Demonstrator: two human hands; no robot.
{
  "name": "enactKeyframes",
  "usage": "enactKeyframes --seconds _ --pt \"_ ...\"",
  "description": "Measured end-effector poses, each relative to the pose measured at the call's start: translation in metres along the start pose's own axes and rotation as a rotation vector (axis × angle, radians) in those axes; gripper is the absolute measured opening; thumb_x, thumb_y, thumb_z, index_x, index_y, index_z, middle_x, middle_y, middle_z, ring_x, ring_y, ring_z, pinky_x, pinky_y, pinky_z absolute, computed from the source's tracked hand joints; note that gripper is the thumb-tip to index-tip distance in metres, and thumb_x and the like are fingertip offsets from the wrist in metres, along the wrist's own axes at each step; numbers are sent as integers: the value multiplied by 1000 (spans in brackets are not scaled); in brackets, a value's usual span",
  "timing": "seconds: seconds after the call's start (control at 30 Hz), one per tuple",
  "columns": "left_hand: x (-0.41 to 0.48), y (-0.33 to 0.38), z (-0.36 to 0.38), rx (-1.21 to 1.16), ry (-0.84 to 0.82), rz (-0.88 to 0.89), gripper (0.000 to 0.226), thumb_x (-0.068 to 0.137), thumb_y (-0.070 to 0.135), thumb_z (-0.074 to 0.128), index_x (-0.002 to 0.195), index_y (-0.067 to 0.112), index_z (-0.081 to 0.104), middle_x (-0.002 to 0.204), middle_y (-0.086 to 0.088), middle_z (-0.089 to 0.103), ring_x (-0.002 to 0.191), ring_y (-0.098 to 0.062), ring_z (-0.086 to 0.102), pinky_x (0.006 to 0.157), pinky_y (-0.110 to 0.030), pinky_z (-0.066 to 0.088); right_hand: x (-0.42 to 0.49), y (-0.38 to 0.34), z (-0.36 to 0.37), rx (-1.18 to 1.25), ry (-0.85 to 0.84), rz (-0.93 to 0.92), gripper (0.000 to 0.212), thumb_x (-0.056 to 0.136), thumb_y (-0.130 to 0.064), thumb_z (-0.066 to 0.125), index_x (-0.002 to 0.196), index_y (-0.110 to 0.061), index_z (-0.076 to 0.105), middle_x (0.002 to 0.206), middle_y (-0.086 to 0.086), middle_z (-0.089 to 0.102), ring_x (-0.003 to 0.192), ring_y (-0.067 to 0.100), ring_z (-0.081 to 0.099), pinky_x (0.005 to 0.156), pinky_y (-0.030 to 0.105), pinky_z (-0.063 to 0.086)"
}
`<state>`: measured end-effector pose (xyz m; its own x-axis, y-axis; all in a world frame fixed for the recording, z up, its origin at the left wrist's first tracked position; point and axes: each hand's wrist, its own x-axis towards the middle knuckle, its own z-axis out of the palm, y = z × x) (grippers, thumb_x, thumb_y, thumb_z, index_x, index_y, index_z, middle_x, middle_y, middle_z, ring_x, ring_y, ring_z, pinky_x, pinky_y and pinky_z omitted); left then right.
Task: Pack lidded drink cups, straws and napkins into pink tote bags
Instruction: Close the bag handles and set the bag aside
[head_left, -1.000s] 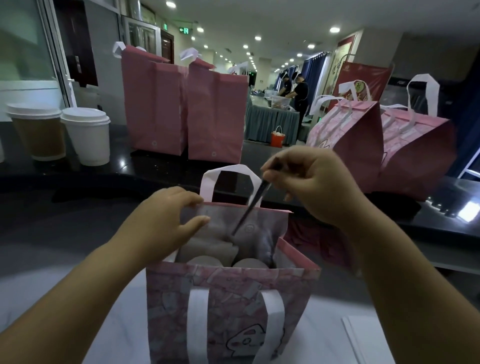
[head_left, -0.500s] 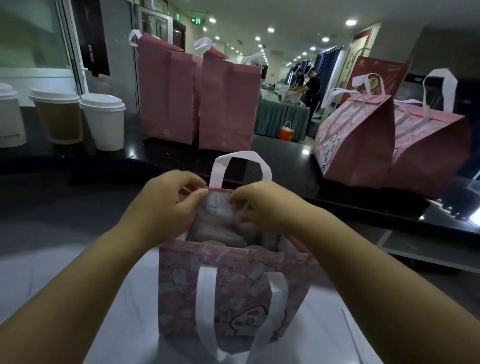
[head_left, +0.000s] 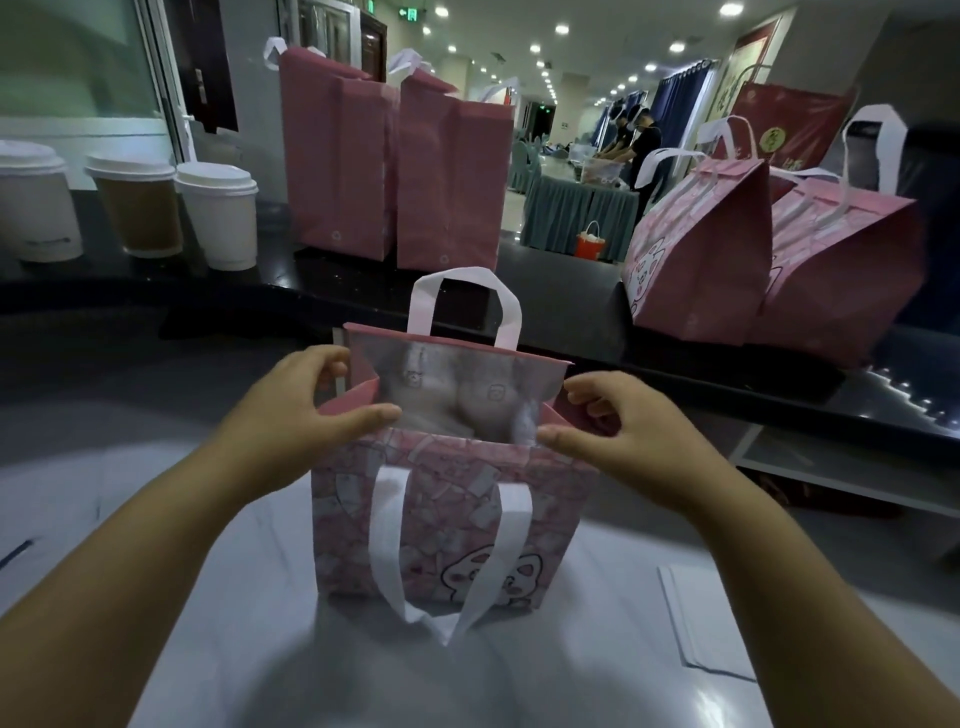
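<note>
While the small pink fabric tote bag with white strap handles and a cartoon print (head_left: 452, 519) is standing upright on the pale glossy tabletop (head_left: 249, 654), the left hand (head_left: 301, 410) is pinching the left end of its mouth, thumb on the near rim and fingers curled over the folded side panel. The right hand (head_left: 613, 431) is gripping the right end likewise. Inside, the grey lining is showing only blurred pale rounded shapes, too indistinct to identify. Beyond, a black glossy counter (head_left: 561, 291) is carrying three lidded paper cups (head_left: 221, 213), the leftmost being cut off by the frame edge, two tall plain pink bags (head_left: 337, 166) and two printed pink totes (head_left: 701, 249). A white sheet (head_left: 696, 623) is lying on the tabletop's right side. Far back, under ceiling spotlights, people in dark clothes (head_left: 641, 145) are working at a draped table (head_left: 576, 213).
</note>
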<state>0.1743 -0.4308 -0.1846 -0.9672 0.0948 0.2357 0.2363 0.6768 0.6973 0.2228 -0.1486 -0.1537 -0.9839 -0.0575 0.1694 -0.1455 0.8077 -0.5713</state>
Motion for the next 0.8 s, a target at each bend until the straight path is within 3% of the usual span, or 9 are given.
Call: enactKeyframes --seconds 0.1,0.2,0.3,0.4,0.5,0.63,0.8 --pt "1 -1 -5 17 -160 -63 108 47 68 68 140 24 36 137 1 47 105 -11 47 80 -28 42 -2 8 -4 12 -214 69 50 70 -49 77 109 -29 52 107 -14 57 98 7 57 87 28 50" --pt "6 1 -7 54 -242 -97 112 40 60 77 140 24 38 140 1 46 118 -17 49 89 -32 44 4 11 1 10 -258 77 42 69 -35 80 106 -27 61 100 -9 65 88 9 64 82 36 56" --pt "12 2 -5 92 -249 -93 96 53 39 87 136 23 43 136 1 50 119 -18 49 94 -34 45 12 7 9 19 -223 70 34 70 -19 78 100 -25 62 96 -6 65 83 10 65 78 35 58" --pt "17 0 -1 66 -267 -81 73 60 23 86 125 28 52 129 1 53 111 -15 51 89 -32 47 19 7 17 54 -226 92 37 69 -10 76 99 -24 58 100 -3 63 86 12 64 77 36 59" --pt "16 -7 1 -53 -275 -69 53 64 17 84 102 42 56 115 4 57 98 -13 56 71 -25 52 20 13 25 156 -181 85 37 71 -6 73 101 -22 58 102 -2 63 89 14 65 77 37 59" --pt "8 -15 4 -225 -129 -73 59 64 14 83 109 37 53 103 6 59 88 -11 59 54 -15 47 11 23 38 315 -40 73 37 75 -5 74 101 -28 60 99 -6 66 85 11 68 75 32 59" --pt "-16 -28 20 -373 -24 -107 59 67 11 80 113 29 49 96 14 57 85 -6 58 63 -20 49 -12 38 61 569 152 134 31 79 -8 73 102 -25 61 94 -4 68 84 12 67 64 21 56"
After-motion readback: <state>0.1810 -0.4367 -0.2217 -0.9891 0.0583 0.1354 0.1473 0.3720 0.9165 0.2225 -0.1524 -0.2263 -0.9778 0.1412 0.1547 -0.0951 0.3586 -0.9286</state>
